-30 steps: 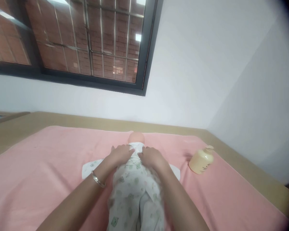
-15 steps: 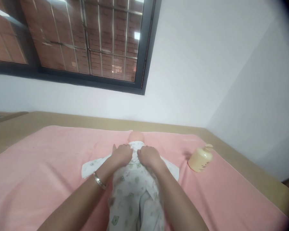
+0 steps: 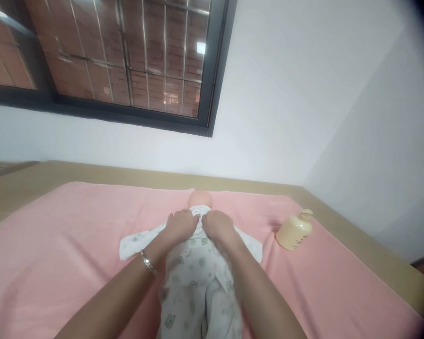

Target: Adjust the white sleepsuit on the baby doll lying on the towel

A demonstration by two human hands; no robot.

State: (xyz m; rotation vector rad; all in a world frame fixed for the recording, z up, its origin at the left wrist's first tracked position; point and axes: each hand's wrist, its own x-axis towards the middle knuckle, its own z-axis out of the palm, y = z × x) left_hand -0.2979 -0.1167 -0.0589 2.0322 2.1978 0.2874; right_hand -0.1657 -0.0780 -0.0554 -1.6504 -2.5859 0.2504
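A baby doll (image 3: 199, 199) lies on its back, head at the far end and legs toward me. It wears a white shirt (image 3: 137, 242) with its sleeves spread to both sides, and white trousers (image 3: 194, 282) with a green print. At the chest, just under the neck, my left hand (image 3: 182, 225) is closed on the shirt front. Close beside it, my right hand (image 3: 219, 227) grips the other side of the same shirt front. The fingertips of both hands nearly meet, and the cloth between them is partly hidden.
A pink sheet (image 3: 92, 216) covers the tan tabletop (image 3: 102, 173). To the right stands a pale yellow bottle (image 3: 293, 231) with a cap-like top, slightly tilted in view. A white wall (image 3: 268, 117) and a barred window (image 3: 155, 61) rise behind.
Both hands have come slightly closer together at the doll's neckline, my left hand moving a little right. The view has shifted slightly; the doll and bottle stay in place.
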